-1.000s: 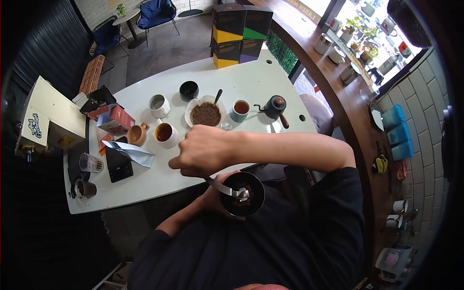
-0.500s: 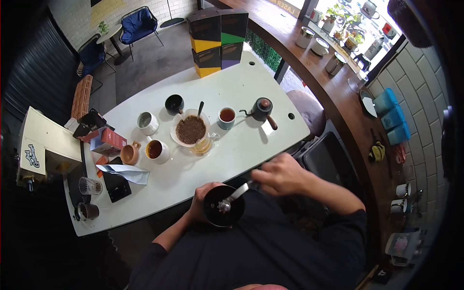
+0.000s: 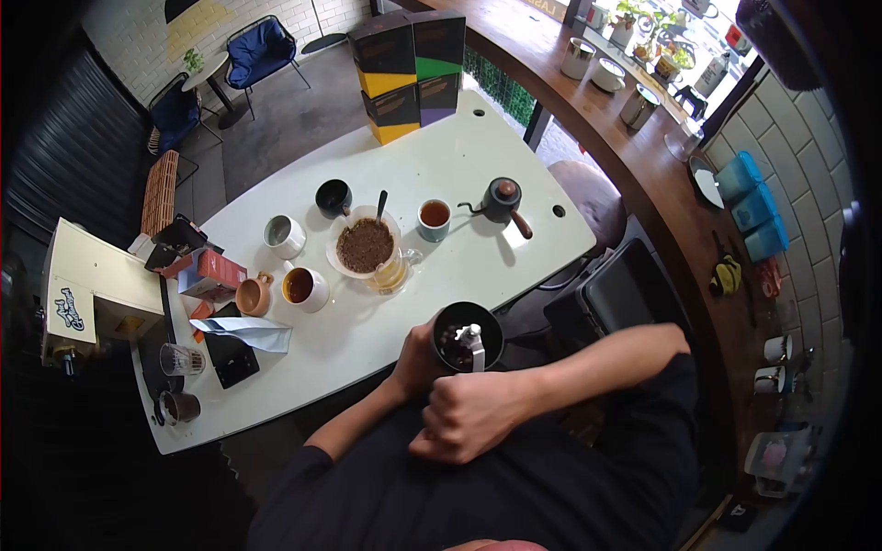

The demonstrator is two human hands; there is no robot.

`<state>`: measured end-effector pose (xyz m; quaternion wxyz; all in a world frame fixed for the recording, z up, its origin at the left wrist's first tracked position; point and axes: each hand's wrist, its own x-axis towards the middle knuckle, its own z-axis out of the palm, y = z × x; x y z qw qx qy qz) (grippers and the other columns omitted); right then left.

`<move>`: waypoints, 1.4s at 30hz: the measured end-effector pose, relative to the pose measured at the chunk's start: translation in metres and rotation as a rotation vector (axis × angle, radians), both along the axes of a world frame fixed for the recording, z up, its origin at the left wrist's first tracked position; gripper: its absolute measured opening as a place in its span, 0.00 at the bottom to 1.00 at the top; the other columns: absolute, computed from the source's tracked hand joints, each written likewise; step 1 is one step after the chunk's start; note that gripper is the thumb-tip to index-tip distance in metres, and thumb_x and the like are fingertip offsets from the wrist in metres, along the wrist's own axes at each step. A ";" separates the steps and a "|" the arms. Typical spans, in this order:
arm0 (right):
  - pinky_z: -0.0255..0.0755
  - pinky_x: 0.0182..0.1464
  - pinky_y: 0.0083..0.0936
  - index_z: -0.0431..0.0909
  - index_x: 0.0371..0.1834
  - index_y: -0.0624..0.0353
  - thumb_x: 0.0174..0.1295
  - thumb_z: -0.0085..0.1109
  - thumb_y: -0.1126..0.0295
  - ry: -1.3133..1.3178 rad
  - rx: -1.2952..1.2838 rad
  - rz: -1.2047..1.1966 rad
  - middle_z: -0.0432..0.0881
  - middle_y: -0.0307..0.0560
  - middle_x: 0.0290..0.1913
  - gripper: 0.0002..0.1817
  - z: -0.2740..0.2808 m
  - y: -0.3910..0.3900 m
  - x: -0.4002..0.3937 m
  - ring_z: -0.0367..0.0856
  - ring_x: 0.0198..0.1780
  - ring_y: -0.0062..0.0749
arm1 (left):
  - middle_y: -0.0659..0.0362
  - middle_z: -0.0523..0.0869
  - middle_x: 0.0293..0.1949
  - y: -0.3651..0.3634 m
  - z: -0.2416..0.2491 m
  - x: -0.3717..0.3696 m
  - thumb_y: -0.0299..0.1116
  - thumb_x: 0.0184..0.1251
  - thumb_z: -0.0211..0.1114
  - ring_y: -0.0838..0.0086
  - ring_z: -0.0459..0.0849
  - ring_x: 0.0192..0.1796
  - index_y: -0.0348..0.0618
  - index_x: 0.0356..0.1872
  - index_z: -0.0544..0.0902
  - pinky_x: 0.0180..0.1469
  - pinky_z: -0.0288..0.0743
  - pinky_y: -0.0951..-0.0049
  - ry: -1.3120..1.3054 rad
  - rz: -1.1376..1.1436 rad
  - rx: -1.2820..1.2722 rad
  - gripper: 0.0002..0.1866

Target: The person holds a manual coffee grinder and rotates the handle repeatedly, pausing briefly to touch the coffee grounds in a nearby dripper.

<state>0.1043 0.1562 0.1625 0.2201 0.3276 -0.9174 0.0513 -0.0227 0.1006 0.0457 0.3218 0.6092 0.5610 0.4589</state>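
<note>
My left hand is wrapped round the body of a black hand coffee grinder, held off the table's near edge. Its open top faces me, with some dark coffee beans inside. A metal crank rises from the middle and runs toward my closed right hand, which covers its outer end. Beyond the grinder, a glass server carries a dripper with a paper filter full of wet coffee grounds, and a spoon stands in it.
On the white table stand several cups, including a teal cup of brown liquid, and a black gooseneck kettle. A foil bag lies left, by a cream machine. Stacked boxes are at the far end.
My right hand has swung the crank from the upper right round toward my body. The grinder and left hand have shifted up and right, and the view has moved slightly.
</note>
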 end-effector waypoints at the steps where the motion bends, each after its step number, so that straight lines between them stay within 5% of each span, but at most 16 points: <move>1: 0.61 0.18 0.27 0.68 0.23 0.53 0.55 0.56 0.64 -0.019 -0.036 0.027 0.69 0.33 0.14 0.10 0.002 -0.003 -0.008 0.73 0.15 0.24 | 0.50 0.87 0.33 0.000 0.001 0.002 0.28 0.51 0.72 0.52 0.89 0.37 0.37 0.48 0.78 0.37 0.83 0.63 -0.024 -0.027 0.027 0.22; 4: 0.72 0.24 0.39 0.75 0.27 0.59 0.60 0.54 0.64 -0.231 0.003 -0.016 0.79 0.41 0.18 0.10 0.008 0.001 -0.040 0.83 0.23 0.41 | 0.52 0.88 0.34 -0.017 -0.041 0.031 0.28 0.51 0.72 0.53 0.89 0.36 0.36 0.50 0.78 0.39 0.82 0.62 0.293 0.376 0.312 0.23; 9: 0.71 0.22 0.39 0.77 0.37 0.61 0.56 0.56 0.63 -0.330 -0.041 0.035 0.80 0.43 0.19 0.12 0.013 0.010 -0.072 0.84 0.24 0.41 | 0.52 0.84 0.45 -0.016 -0.006 0.018 0.44 0.37 0.82 0.59 0.85 0.47 0.35 0.58 0.74 0.51 0.78 0.62 0.193 -0.009 0.239 0.43; 13: 0.70 0.23 0.42 0.79 0.33 0.56 0.53 0.57 0.66 -0.276 -0.108 -0.443 0.76 0.45 0.15 0.08 0.004 0.087 -0.083 0.80 0.21 0.45 | 0.51 0.79 0.57 -0.027 -0.028 0.000 0.57 0.18 0.89 0.63 0.80 0.58 0.34 0.63 0.69 0.60 0.75 0.65 0.204 -0.163 0.299 0.63; 14: 0.69 0.23 0.42 0.78 0.33 0.56 0.53 0.56 0.67 -0.318 -0.110 -0.513 0.75 0.46 0.14 0.07 -0.003 0.103 -0.075 0.79 0.20 0.46 | 0.51 0.79 0.58 -0.046 -0.063 0.006 0.54 0.25 0.89 0.63 0.80 0.60 0.35 0.62 0.69 0.61 0.75 0.65 -0.249 -0.006 0.029 0.59; 17: 0.66 0.22 0.43 0.78 0.35 0.55 0.53 0.54 0.69 -0.377 -0.166 -0.623 0.72 0.46 0.12 0.08 -0.030 0.135 -0.031 0.75 0.18 0.48 | 0.53 0.78 0.59 -0.059 -0.102 -0.009 0.52 0.30 0.88 0.64 0.78 0.62 0.37 0.64 0.69 0.64 0.72 0.63 -0.555 0.000 -0.132 0.56; 21: 0.65 0.19 0.35 0.76 0.31 0.53 0.51 0.56 0.69 -0.292 -0.208 -0.710 0.69 0.41 0.13 0.05 -0.040 0.091 0.037 0.73 0.15 0.39 | 0.54 0.79 0.59 -0.069 -0.064 -0.007 0.54 0.38 0.85 0.68 0.77 0.63 0.40 0.64 0.69 0.67 0.68 0.60 -0.555 0.114 -0.173 0.52; 25: 0.68 0.17 0.30 0.77 0.31 0.51 0.57 0.58 0.63 -0.192 -0.010 -0.410 0.72 0.36 0.15 0.05 -0.018 0.015 0.065 0.77 0.16 0.30 | 0.56 0.82 0.52 -0.051 -0.044 -0.013 0.62 0.39 0.81 0.62 0.81 0.58 0.42 0.58 0.76 0.60 0.70 0.64 0.092 0.193 -0.002 0.47; 27: 0.70 0.18 0.30 0.76 0.31 0.53 0.57 0.57 0.63 -0.177 -0.005 -0.332 0.73 0.37 0.15 0.06 -0.008 0.016 0.049 0.78 0.17 0.30 | 0.54 0.86 0.40 -0.028 -0.051 -0.012 0.53 0.36 0.83 0.64 0.87 0.42 0.41 0.48 0.80 0.46 0.78 0.62 0.587 0.137 0.276 0.38; 30: 0.67 0.18 0.28 0.73 0.26 0.52 0.57 0.56 0.64 -0.104 -0.029 -0.118 0.71 0.36 0.15 0.07 -0.015 -0.005 0.016 0.75 0.16 0.27 | 0.52 0.86 0.27 -0.006 -0.010 0.006 0.34 0.51 0.73 0.60 0.88 0.28 0.35 0.45 0.79 0.32 0.81 0.65 -0.039 0.086 0.070 0.22; 31: 0.64 0.17 0.28 0.70 0.23 0.49 0.57 0.56 0.65 -0.048 -0.050 0.013 0.68 0.35 0.14 0.09 -0.017 -0.012 0.003 0.71 0.15 0.24 | 0.49 0.87 0.37 -0.006 -0.022 0.009 0.35 0.53 0.73 0.61 0.89 0.40 0.34 0.52 0.77 0.38 0.82 0.64 0.046 0.066 0.010 0.26; 33: 0.67 0.19 0.34 0.72 0.23 0.50 0.59 0.55 0.63 -0.064 0.145 -0.123 0.73 0.37 0.16 0.09 -0.009 -0.016 -0.023 0.75 0.16 0.28 | 0.48 0.84 0.49 -0.026 -0.032 0.030 0.39 0.56 0.73 0.64 0.84 0.55 0.36 0.59 0.74 0.50 0.81 0.62 0.473 0.332 0.442 0.31; 34: 0.69 0.20 0.36 0.74 0.29 0.53 0.60 0.53 0.62 -0.207 0.096 -0.085 0.77 0.39 0.18 0.08 0.001 -0.011 -0.044 0.79 0.19 0.34 | 0.50 0.79 0.58 -0.045 -0.008 0.015 0.49 0.54 0.76 0.66 0.77 0.63 0.37 0.64 0.71 0.60 0.76 0.62 0.400 -0.061 -0.192 0.40; 38: 0.70 0.21 0.39 0.76 0.36 0.56 0.59 0.55 0.63 -0.289 0.057 -0.102 0.78 0.44 0.17 0.10 0.012 0.026 -0.096 0.82 0.21 0.43 | 0.53 0.81 0.55 -0.041 -0.019 0.017 0.53 0.44 0.82 0.68 0.80 0.59 0.36 0.62 0.72 0.62 0.75 0.63 -0.125 -0.158 -0.435 0.46; 40: 0.70 0.20 0.39 0.76 0.35 0.56 0.57 0.56 0.64 -0.270 0.022 -0.146 0.76 0.45 0.14 0.08 0.009 0.041 -0.105 0.80 0.19 0.43 | 0.54 0.81 0.57 -0.041 0.005 0.005 0.49 0.33 0.87 0.66 0.79 0.62 0.37 0.63 0.71 0.70 0.67 0.62 -0.187 -0.142 -0.003 0.53; 42: 0.69 0.20 0.39 0.77 0.35 0.55 0.55 0.57 0.66 -0.340 -0.017 -0.176 0.75 0.46 0.13 0.08 0.004 0.046 -0.111 0.78 0.17 0.44 | 0.54 0.82 0.54 -0.049 0.001 0.003 0.48 0.29 0.89 0.67 0.81 0.59 0.37 0.61 0.71 0.69 0.69 0.63 -0.188 -0.102 0.014 0.54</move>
